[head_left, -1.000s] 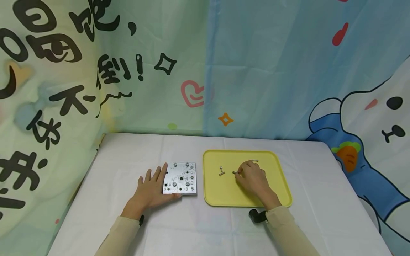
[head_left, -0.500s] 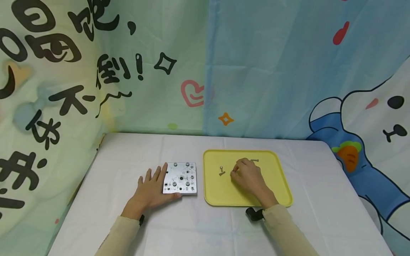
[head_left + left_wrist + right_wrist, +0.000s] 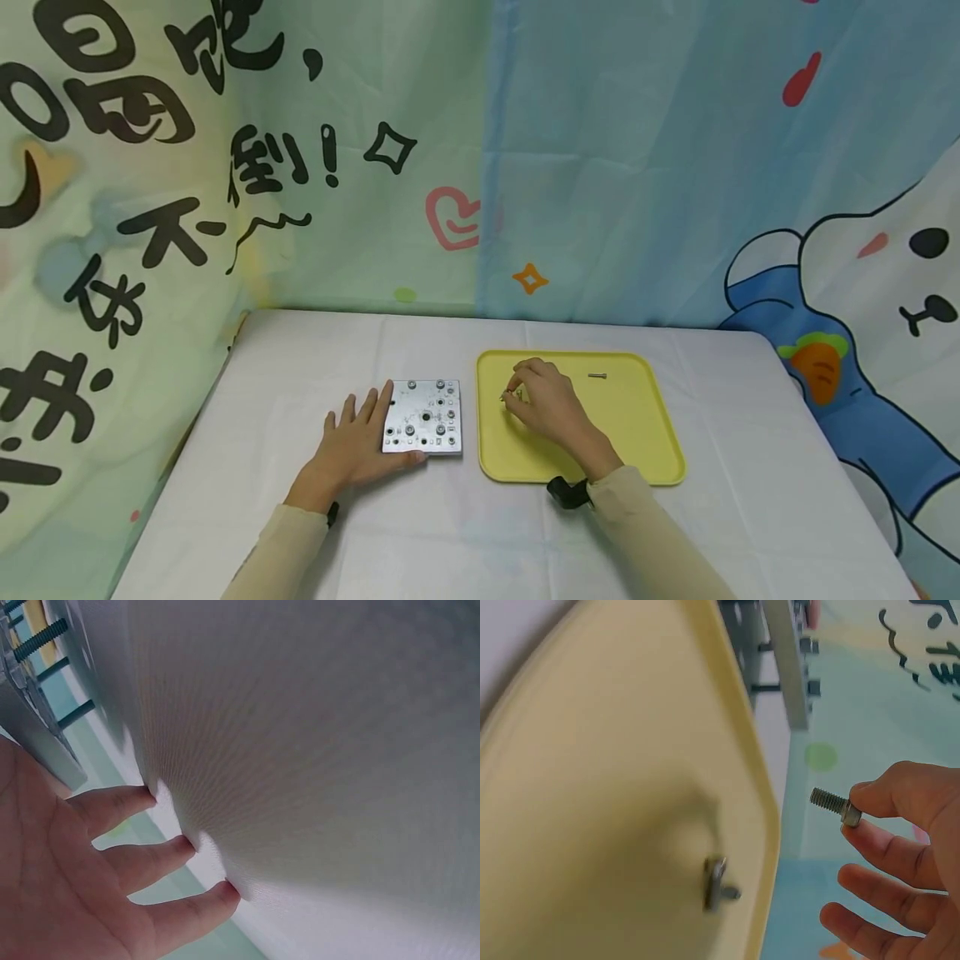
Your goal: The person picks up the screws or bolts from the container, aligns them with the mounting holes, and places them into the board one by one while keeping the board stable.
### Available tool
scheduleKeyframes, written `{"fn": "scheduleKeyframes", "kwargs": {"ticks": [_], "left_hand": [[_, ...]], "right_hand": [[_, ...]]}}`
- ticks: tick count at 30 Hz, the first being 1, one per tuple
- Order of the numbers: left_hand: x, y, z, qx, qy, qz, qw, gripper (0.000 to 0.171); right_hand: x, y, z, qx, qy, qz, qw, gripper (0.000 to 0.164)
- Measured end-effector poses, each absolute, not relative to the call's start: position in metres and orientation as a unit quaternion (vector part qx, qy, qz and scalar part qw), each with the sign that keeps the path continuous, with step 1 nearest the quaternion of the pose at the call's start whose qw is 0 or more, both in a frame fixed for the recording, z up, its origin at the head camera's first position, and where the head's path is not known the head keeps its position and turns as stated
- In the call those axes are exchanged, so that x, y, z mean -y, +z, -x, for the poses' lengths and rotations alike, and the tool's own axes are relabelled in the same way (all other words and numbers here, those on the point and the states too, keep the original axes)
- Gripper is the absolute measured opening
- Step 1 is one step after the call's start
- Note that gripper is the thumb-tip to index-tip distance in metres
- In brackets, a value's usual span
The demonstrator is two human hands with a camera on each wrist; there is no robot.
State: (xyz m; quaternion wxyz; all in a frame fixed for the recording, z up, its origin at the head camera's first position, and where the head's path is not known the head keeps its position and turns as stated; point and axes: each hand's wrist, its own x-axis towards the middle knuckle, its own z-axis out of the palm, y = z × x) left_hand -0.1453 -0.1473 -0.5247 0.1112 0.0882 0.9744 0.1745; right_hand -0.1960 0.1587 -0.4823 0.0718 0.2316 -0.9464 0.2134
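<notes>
My left hand lies on the white cloth with its fingers spread. Its index finger and thumb touch the side and near edge of a square silver metal plate, which bears several bolts and holes. In the left wrist view, several bolts stick out beneath the plate, and three straight fingers press the cloth. My right hand is above the left half of the yellow tray, pinching a short threaded screw by its head between thumb and index finger.
Two small screws lie close together in the tray, below the right hand. A longer screw lies near the tray's back edge. The tray's raised rim faces the plate across a narrow strip of white cloth. A printed curtain hangs behind the table.
My right hand has picked up the screw from the middle of the tray and moved left with it, now over the two small screws. The left hand and plate stay in place.
</notes>
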Motion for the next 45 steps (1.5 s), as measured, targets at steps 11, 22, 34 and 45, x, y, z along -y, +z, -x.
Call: {"fn": "scheduleKeyframes", "kwargs": {"ticks": [11,22,34,45], "left_hand": [[0.147,-0.526,0.147,-0.977,0.165,-0.092,0.102,0.124],[0.149,-0.526,0.147,-0.976,0.166,-0.094,0.109,0.123],[0.149,-0.524,0.147,-0.975,0.165,-0.097,0.110,0.123],[0.148,-0.524,0.147,-0.976,0.157,-0.095,0.115,0.122]], "right_hand": [[-0.116,-0.476,0.196,0.940,0.193,-0.277,0.051,0.011],[-0.078,-0.478,0.193,0.921,0.188,-0.339,0.037,0.010],[-0.065,-0.486,0.191,0.924,0.159,-0.346,0.019,0.011],[-0.061,-0.491,0.190,0.927,0.119,-0.352,0.044,0.010]]}}
